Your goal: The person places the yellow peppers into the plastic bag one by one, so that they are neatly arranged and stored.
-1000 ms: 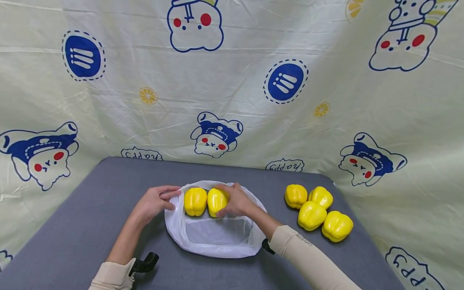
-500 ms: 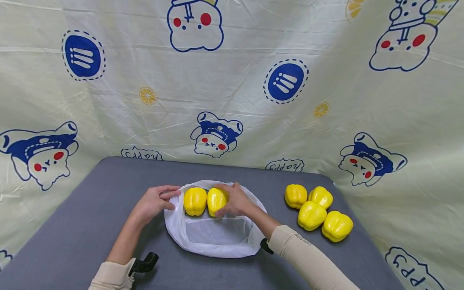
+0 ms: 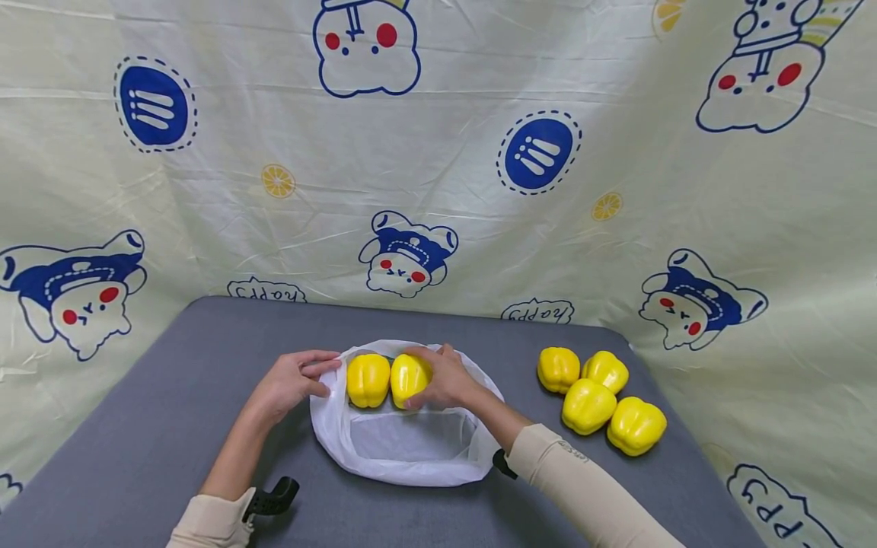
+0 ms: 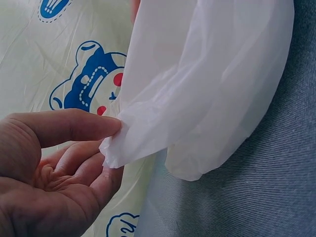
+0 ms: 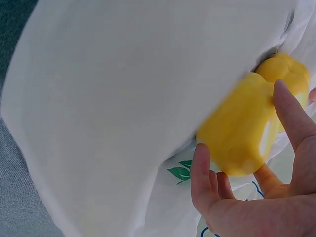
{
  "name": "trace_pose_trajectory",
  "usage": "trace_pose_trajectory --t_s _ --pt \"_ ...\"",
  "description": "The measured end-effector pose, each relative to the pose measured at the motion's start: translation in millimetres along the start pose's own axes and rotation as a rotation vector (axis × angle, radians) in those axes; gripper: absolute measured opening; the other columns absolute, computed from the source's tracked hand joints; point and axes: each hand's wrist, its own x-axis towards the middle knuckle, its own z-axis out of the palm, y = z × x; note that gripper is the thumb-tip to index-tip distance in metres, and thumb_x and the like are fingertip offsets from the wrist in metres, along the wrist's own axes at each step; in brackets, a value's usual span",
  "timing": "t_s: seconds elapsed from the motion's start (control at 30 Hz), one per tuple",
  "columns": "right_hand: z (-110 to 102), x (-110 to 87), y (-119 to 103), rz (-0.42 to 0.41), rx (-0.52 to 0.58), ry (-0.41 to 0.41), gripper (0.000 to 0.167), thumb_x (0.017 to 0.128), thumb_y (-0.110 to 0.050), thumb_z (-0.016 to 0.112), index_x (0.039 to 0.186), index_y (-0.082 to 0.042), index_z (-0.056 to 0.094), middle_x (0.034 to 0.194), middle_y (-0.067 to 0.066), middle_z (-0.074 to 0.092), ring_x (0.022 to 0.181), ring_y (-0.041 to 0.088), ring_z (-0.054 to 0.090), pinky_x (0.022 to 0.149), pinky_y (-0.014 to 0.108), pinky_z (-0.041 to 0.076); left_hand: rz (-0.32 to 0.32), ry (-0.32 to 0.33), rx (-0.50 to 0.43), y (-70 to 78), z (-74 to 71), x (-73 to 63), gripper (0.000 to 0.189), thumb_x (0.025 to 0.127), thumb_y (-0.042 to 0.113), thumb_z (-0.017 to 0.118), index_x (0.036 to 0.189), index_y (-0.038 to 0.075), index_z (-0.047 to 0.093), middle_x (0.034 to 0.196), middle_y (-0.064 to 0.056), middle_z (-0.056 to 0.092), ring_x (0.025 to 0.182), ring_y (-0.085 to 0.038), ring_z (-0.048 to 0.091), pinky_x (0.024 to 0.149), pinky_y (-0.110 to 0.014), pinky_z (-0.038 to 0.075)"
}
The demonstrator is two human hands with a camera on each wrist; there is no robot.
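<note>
A white plastic bag [image 3: 329, 434] lies on the grey table with its mouth spread wide. Inside it, along the far side, two yellow bell peppers sit side by side: a left pepper [image 3: 368, 380] and a right pepper [image 3: 408, 380]. My right hand [image 3: 448, 380] reaches over the rim and holds the right pepper between thumb and fingers. In the right wrist view, fingertips lie on both sides of that pepper [image 5: 242, 128]. At the bag's left edge my left hand [image 3: 288, 384] pinches the rim; the left wrist view has the thin film [image 4: 118, 148] between its fingers.
Several more yellow bell peppers [image 3: 589, 407] stand in a cluster on the table to the right of the bag. The table [image 3: 171, 426] ends at a printed curtain [image 3: 438, 167] behind it. A black wrist strap [image 3: 274, 498] sticks out beside the left sleeve.
</note>
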Motion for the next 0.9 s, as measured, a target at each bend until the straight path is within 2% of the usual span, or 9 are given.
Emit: trace_pose_trajectory --t_s 0.43,0.9 --pt "-19.7 -8.8 6.1 -0.014 0.021 0.017 0.086 0.072 -0.032 0.091 0.148 -0.027 0.051 0.141 0.018 0.046 0.128 0.037 0.040 0.101 0.061 0.049 0.002 -0.004 -0.003 0.9 -1.0 -0.4 0.060 0.083 -0.011 0.066 0.141 0.003 0.059 0.136 -0.014 0.065 0.144 -0.037 0.046 0.115 -0.056 0.039" --pt "-55.3 -32.3 25.1 -0.007 0.006 0.125 0.085 0.072 -0.030 0.091 0.147 -0.026 0.051 0.139 0.017 0.050 0.124 0.035 0.050 0.095 0.055 0.054 0.017 -0.011 -0.006 0.3 -2.3 -1.1 0.061 0.082 -0.011 0.067 0.142 0.002 0.057 0.138 -0.015 0.064 0.144 -0.038 0.045 0.116 -0.057 0.038"
